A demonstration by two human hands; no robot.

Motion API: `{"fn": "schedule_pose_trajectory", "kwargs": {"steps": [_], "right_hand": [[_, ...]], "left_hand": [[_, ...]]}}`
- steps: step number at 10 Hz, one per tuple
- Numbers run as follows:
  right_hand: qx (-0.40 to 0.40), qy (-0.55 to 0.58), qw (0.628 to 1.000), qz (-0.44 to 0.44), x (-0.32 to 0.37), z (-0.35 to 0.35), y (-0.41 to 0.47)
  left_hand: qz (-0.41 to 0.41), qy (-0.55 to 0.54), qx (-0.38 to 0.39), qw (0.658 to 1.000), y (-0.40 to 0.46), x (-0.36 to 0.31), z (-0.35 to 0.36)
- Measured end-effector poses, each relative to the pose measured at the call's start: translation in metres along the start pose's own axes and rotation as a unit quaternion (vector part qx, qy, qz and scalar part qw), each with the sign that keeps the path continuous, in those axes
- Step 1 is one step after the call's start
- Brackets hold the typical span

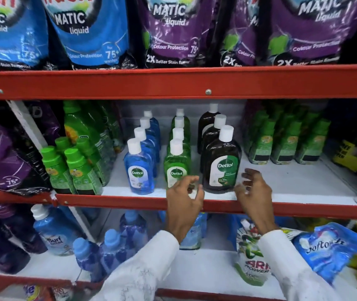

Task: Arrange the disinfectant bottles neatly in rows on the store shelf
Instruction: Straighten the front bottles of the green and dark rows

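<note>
Both hands reach in over the red metal lip (pixel 129 203) of the middle shelf, white sleeves (pixel 142 268) covering the forearms; the left hand (pixel 184 200) is loosely spread, fingers curled and empty, its fingertips in front of the lower part of the front green bottle (pixel 176 168); the right hand (pixel 254 192) is likewise open, fingers splayed and bent, just beside the right flank of the front dark brown bottle (pixel 222 164), though whether it touches cannot be told; neither hand grips anything. The disinfectant bottles stand upright on the white shelf board (pixel 292 183) in three front-to-back rows: a blue row (pixel 139 166) on the left, the green row in the middle, the dark brown row on the right, the brown bottles being the tallest; all are glossy translucent plastic with flattened shoulders, round white screw caps and a green label badge. To the left stand opaque green-capped bottles (pixel 73 168); to the right, green pouches (pixel 286 140); above hang shiny blue and purple detergent pouches (pixel 173 31).
</note>
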State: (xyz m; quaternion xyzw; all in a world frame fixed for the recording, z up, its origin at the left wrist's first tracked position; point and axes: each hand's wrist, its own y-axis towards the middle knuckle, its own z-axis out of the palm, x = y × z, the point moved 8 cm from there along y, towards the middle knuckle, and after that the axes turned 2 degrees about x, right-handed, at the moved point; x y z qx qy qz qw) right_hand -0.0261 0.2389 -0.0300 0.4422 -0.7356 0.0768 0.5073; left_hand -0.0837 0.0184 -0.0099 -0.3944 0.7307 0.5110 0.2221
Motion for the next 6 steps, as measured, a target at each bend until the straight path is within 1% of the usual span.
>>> {"fn": "schedule_pose_trajectory", "kwargs": {"steps": [1,2,3,4,5,6], "right_hand": [[0.103,-0.075,0.992,-0.020,-0.010,0.016,0.020],[0.124,-0.077,0.988,-0.040,-0.012,0.017,0.025],[0.129,-0.001,0.992,-0.019,-0.017,0.011,0.023],[0.129,0.048,0.990,0.001,-0.020,0.008,0.020],[0.138,0.067,0.988,0.002,-0.022,0.010,0.020],[0.150,0.071,0.986,0.020,-0.022,0.011,0.019]], "left_hand": [[-0.027,0.073,0.061,0.995,0.005,0.008,0.032],[-0.049,0.087,0.085,0.991,0.010,0.014,0.043],[-0.068,0.068,0.085,0.992,0.016,0.016,0.043],[-0.071,0.069,0.077,0.992,0.017,0.016,0.041],[-0.059,0.082,0.077,0.992,0.015,0.016,0.041],[-0.072,0.081,0.082,0.991,0.015,0.016,0.041]]}}
